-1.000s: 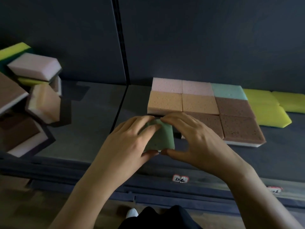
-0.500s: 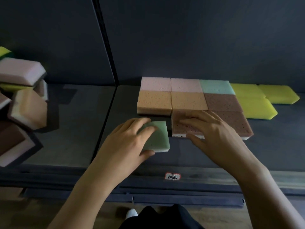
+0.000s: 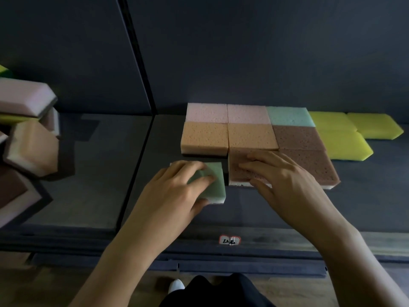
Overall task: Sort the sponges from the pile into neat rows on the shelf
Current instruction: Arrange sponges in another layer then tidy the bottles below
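A green sponge (image 3: 215, 185) lies on the dark shelf (image 3: 365, 207), just left of the front brown sponge (image 3: 245, 173) of the sorted block. My left hand (image 3: 177, 191) grips the green sponge, fingers over its top and thumb at its front edge. My right hand (image 3: 281, 176) rests with straight fingers on the front brown sponge. Behind it lie rows of pink sponges (image 3: 208, 113), orange sponges (image 3: 204, 137), a teal sponge (image 3: 290, 116) and more brown sponges (image 3: 296, 137). The unsorted pile (image 3: 28, 142) is heaped at the left.
Three yellow sponges (image 3: 343, 142) lie right of the block. A vertical divider (image 3: 137, 63) splits the dark back wall. The shelf's front rail carries a small label (image 3: 230, 240). Bare shelf lies between the pile and the block.
My right hand let go of the green sponge and moved right onto the front brown sponge. My left hand has kept the green sponge close beside the block.
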### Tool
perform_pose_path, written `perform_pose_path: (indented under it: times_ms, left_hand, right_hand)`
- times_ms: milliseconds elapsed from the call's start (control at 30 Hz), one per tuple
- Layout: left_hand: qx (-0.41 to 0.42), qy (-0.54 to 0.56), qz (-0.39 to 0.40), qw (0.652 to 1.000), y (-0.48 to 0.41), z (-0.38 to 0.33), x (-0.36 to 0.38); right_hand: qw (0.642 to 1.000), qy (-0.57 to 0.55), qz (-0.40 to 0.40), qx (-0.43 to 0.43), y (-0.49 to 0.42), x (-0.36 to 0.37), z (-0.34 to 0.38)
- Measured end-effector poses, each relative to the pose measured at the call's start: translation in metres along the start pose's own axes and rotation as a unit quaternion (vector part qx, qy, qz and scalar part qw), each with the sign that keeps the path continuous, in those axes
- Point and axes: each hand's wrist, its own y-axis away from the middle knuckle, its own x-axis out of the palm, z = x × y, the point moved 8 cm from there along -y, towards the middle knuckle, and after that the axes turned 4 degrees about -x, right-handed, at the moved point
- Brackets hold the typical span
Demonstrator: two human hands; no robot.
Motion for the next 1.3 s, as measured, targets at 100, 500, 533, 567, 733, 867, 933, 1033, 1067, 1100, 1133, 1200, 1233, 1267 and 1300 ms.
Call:
perform_pose_path:
  times_ms: [100,500,533,567,733,867,933,1033,1067,1100,1133,1200,1233,1267,1300]
  left_hand:
    - [-0.004,-0.004,-0.008,1.0,-0.005,0.001,0.002]
    - [-0.007,-0.004,-0.008,1.0,-0.029,0.002,0.008]
    - [-0.008,-0.003,-0.008,1.0,-0.031,0.002,0.009]
    - [-0.009,-0.003,-0.009,1.0,-0.032,0.001,0.009]
    - [-0.021,-0.002,-0.01,1.0,-0.038,0.0,0.014]
    - [-0.027,0.002,-0.003,1.0,-0.039,-0.002,0.014]
    - [-0.027,0.0,0.002,1.0,-0.039,-0.004,0.014]
    - [-0.021,-0.016,0.0,1.0,-0.041,-0.013,0.012]
    - [-0.017,-0.016,-0.002,1.0,-0.043,-0.017,0.011]
    - [-0.014,-0.014,-0.005,1.0,-0.045,-0.02,0.012]
    - [-0.011,-0.013,-0.006,1.0,-0.046,-0.024,0.012]
    - [-0.003,-0.016,-0.004,1.0,-0.05,-0.032,0.015]
    - [0.0,-0.016,0.0,1.0,-0.052,-0.036,0.016]
    - [0.004,-0.017,0.003,1.0,-0.055,-0.04,0.018]
    - [0.006,-0.018,0.006,1.0,-0.057,-0.043,0.02]
  right_hand:
    - [1.0,-0.005,0.004,-0.002,0.0,0.0,-0.001]
    - [1.0,-0.017,0.009,0.002,-0.002,0.0,-0.005]
    - [1.0,-0.016,0.006,0.002,-0.002,-0.001,-0.005]
    - [1.0,-0.015,0.004,0.003,-0.002,-0.001,-0.005]
    - [1.0,-0.018,-0.013,-0.006,-0.003,-0.002,-0.003]
    - [1.0,-0.017,-0.007,0.001,-0.003,-0.001,-0.004]
    - [1.0,-0.019,0.009,0.005,-0.002,0.002,-0.005]
    - [0.999,-0.03,0.027,0.019,0.006,0.001,-0.013]
    - [0.999,-0.028,0.023,0.028,0.009,-0.002,-0.017]
    - [0.999,-0.022,0.017,0.039,0.014,-0.005,-0.023]
    - [0.999,-0.014,0.009,0.05,0.018,-0.009,-0.029]
    - [0.998,0.006,-0.007,0.067,0.026,-0.017,-0.04]
    - [0.997,0.014,-0.011,0.075,0.03,-0.02,-0.045]
    - [0.996,0.02,-0.014,0.084,0.033,-0.023,-0.05]
    - [0.995,0.026,-0.015,0.094,0.036,-0.026,-0.054]
